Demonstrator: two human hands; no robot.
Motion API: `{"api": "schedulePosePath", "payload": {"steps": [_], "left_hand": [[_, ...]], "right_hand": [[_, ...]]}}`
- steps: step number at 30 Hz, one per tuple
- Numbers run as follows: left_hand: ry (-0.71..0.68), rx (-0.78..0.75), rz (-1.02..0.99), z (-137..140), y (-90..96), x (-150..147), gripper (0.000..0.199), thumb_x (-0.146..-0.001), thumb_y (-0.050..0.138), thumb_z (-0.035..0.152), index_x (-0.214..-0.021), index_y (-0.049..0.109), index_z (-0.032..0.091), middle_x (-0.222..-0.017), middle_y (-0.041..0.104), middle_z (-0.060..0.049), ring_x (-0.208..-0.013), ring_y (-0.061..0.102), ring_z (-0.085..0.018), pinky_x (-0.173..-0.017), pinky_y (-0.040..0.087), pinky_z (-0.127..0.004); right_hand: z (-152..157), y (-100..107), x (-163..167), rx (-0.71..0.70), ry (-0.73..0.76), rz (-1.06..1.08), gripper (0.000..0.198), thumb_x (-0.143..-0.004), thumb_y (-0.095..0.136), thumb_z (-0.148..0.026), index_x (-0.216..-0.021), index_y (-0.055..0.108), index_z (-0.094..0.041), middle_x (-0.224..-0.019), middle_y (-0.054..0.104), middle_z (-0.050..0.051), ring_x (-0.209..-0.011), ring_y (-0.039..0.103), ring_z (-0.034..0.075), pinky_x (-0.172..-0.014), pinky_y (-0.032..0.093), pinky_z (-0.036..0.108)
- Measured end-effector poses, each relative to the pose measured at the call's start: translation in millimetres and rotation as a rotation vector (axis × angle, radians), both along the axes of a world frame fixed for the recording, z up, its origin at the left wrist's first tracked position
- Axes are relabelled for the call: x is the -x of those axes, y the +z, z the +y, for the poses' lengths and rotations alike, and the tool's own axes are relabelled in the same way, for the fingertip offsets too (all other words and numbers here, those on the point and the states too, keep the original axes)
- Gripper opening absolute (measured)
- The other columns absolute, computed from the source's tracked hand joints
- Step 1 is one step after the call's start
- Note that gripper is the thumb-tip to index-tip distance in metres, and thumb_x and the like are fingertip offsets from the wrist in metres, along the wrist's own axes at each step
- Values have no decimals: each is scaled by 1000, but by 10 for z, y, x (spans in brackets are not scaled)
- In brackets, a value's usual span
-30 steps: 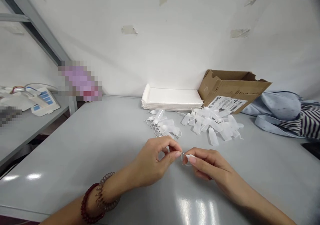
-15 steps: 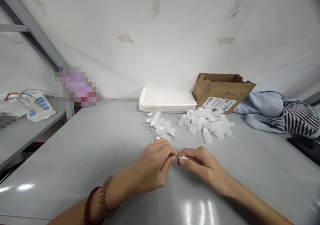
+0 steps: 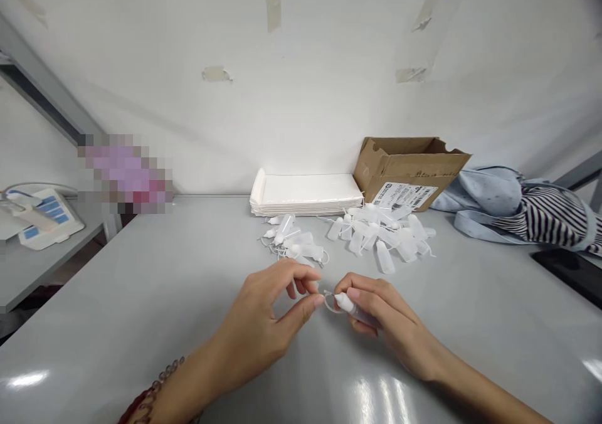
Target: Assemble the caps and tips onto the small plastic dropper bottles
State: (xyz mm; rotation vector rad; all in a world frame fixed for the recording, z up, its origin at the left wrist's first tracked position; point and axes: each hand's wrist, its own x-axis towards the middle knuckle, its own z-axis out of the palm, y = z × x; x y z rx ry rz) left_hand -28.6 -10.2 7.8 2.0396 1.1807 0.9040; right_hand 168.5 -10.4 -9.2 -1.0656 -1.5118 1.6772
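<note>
Between the thumb and fingers of my right hand (image 3: 390, 317) is a small translucent squeeze bottle (image 3: 345, 302) with a white nozzle pointing left. A thin strap with a tiny cap (image 3: 327, 293) loops out from its neck. My left hand (image 3: 263, 317) is beside that loop, thumb and fingers apart, the thumb tip at or very near the strap; contact is hard to tell. Just beyond my hands lies a small pile of similar bottles with straps (image 3: 298, 239). A larger pile of clear bottles (image 3: 385, 233) spreads to its right.
Behind the piles lie a stack of white padded envelopes (image 3: 305, 189) and an open cardboard box (image 3: 414, 170). To the right are a light blue striped cloth bag (image 3: 498, 198) and a black phone (image 3: 569, 273). A white device (image 3: 51, 217) rests on the left side surface.
My left fingers have spread and drawn back from the nozzle tip. My right hand has turned, so more of the bottle and its strap loop show. The view has shifted slightly.
</note>
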Motion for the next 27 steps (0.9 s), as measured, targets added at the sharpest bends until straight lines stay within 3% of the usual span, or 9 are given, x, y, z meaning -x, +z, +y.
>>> {"api": "schedulePosePath", "payload": {"steps": [4,9,16,22,27], "left_hand": [[-55,11,-27,-2,-6,-18,11,-87,53,19,-81,61,19,-74,63,1,-69,56,-12,-66,45,-23],[-64,51,-44,2,-53,-51,12,-87,53,19,-79,62,17,-73,63,0,-67,56,-12,-66,45,-23],[-88,-11,-36,7,-93,-82,13,-86,53,16,-77,61,17,-70,62,-1,-67,56,-13,-65,45,-24],[-96,-115,-9,-6,-146,-95,13,-85,52,10,-79,62,16,-73,64,-2,-69,56,-13,-65,45,-24],[-30,-41,105,52,-97,-18,18,-80,61,12,-97,63,17,-85,68,-2,-78,59,-15,-74,47,-27]], "right_hand": [[-16,-12,13,19,-6,15,27,-91,39,-37,-77,51,-18,-61,35,-4,-53,29,10,-49,27,22],[-48,-20,22,-5,-10,-44,25,-92,37,-36,-77,49,-20,-63,35,-4,-56,29,10,-49,29,21],[-63,35,15,-81,-24,-210,24,-91,34,-32,-76,48,-20,-58,34,-4,-54,32,11,-48,32,20],[-37,3,-17,-69,-27,-228,20,-90,35,-29,-77,48,-20,-57,35,-5,-54,33,12,-49,32,20],[9,-7,-50,-77,-35,-210,16,-91,35,-28,-81,46,-21,-61,37,-5,-56,33,11,-51,32,21]]}}
